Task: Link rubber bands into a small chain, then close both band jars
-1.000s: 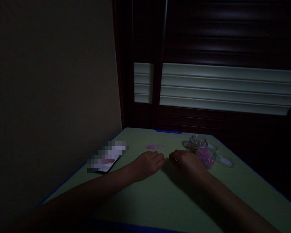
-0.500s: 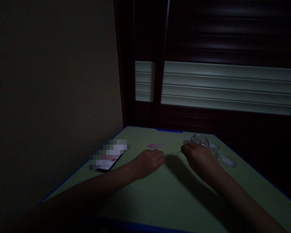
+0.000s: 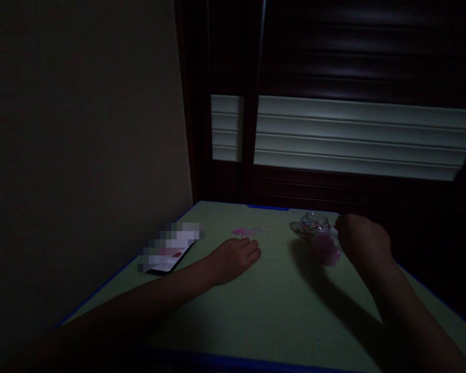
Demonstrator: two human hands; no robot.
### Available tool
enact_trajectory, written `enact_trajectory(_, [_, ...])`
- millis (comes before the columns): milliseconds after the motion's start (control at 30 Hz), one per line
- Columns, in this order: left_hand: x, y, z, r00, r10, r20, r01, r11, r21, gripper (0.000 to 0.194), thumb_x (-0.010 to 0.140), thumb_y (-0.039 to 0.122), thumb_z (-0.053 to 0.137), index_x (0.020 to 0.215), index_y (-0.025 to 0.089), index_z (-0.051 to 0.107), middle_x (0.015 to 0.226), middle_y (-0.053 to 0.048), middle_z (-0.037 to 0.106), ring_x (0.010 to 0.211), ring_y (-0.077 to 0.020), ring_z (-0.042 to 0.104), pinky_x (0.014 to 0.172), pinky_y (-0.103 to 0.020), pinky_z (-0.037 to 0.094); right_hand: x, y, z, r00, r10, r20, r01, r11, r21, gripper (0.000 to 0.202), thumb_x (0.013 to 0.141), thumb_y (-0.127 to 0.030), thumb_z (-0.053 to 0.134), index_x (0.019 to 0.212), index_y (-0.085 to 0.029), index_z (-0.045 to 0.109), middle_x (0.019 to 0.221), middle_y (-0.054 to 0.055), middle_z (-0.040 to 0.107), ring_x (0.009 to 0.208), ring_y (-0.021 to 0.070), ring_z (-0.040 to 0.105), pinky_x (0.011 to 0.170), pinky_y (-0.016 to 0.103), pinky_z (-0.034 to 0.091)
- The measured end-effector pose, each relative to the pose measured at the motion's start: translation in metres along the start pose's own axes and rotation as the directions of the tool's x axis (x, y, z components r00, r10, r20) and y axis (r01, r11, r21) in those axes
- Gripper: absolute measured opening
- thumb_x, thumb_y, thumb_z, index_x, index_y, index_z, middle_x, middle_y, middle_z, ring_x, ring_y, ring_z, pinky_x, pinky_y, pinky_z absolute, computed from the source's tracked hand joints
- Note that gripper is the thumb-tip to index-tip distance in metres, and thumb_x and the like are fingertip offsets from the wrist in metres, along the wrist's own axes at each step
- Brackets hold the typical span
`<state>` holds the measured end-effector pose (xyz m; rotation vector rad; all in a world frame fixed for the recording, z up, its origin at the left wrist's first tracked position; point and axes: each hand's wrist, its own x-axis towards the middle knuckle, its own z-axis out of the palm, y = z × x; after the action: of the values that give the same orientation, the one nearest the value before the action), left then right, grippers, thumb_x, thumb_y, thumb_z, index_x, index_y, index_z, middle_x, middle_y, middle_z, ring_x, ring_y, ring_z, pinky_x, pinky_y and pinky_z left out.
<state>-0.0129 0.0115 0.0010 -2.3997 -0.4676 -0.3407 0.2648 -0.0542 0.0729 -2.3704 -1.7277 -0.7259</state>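
Observation:
My left hand (image 3: 236, 260) rests on the pale green table with its fingers lightly bent and somewhat apart; nothing shows in it. Just beyond its fingertips lies a flat pink patch with thin coloured lines (image 3: 251, 231). On the right, my right hand (image 3: 359, 238) is raised with its fingers closed, and what they pinch is too dark and small to name. Left of that hand stands a clear round jar (image 3: 312, 224) with small coloured things in or behind it. A round see-through piece with pink in it (image 3: 326, 249) is between the jar and my right hand.
A flat dark-edged object (image 3: 171, 256), partly pixelated, lies at the table's left side. The table (image 3: 264, 321) has a blue edge. A plain wall rises on the left, and dark panels with pale slats stand behind the table.
My right hand has moved right and away from the middle. Pink now shows in the round piece beside the jar, and the clear discs to its right are no longer visible. The left hand is nearly still.

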Motion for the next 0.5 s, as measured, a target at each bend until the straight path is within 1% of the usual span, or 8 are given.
enact_trajectory(167, [0.0004,-0.0007,-0.0016,1.000,0.005,0.002,-0.005,1.000,-0.005,0.009,0.088,0.012,0.041,0.088,0.015,0.050,0.083,-0.003,0.054,0.073,-0.0155,0.051,0.061,-0.027,0.043,0.0001,-0.0027,0.0007,1.000,-0.004,0.024,0.004,1.000,0.001,0.027,0.079,-0.015,0.039,0.079,-0.016,0.066,0.078,0.013,0.067,0.074,0.0261,0.064,0.054,0.030,0.034])
enact_trajectory(300, [-0.0005,-0.0009,0.0012,1.000,-0.009,-0.006,0.009,1.000,-0.011,0.009,0.087,0.011,0.042,0.086,0.015,0.049,0.081,-0.003,0.053,0.071,-0.0153,0.051,0.060,-0.027,0.043,-0.0004,-0.0046,0.0006,0.999,0.000,0.039,0.000,1.000,0.001,0.026,0.079,-0.015,0.040,0.080,-0.016,0.066,0.078,0.012,0.067,0.075,0.0257,0.064,0.055,0.030,0.036])
enact_trajectory(400, [-0.0011,-0.0007,0.0036,1.000,-0.027,-0.007,0.027,1.000,-0.006,0.008,0.086,0.011,0.043,0.084,0.016,0.049,0.080,-0.002,0.053,0.070,-0.0159,0.050,0.057,-0.027,0.042,0.0004,-0.0043,0.0004,0.998,0.006,0.056,-0.006,1.000,0.005,0.025,0.079,-0.016,0.042,0.082,-0.016,0.067,0.080,0.013,0.067,0.074,0.0245,0.064,0.057,0.030,0.037])
enact_trajectory(500, [-0.0006,-0.0005,0.0036,1.000,-0.027,-0.001,0.027,1.000,-0.007,0.008,0.086,0.012,0.043,0.084,0.016,0.049,0.081,-0.003,0.053,0.070,-0.0159,0.051,0.058,-0.027,0.042,0.0006,-0.0044,-0.0007,0.998,0.008,0.058,-0.009,1.000,0.004,0.024,0.079,-0.016,0.043,0.083,-0.015,0.067,0.081,0.014,0.067,0.074,0.0225,0.064,0.060,0.029,0.039])
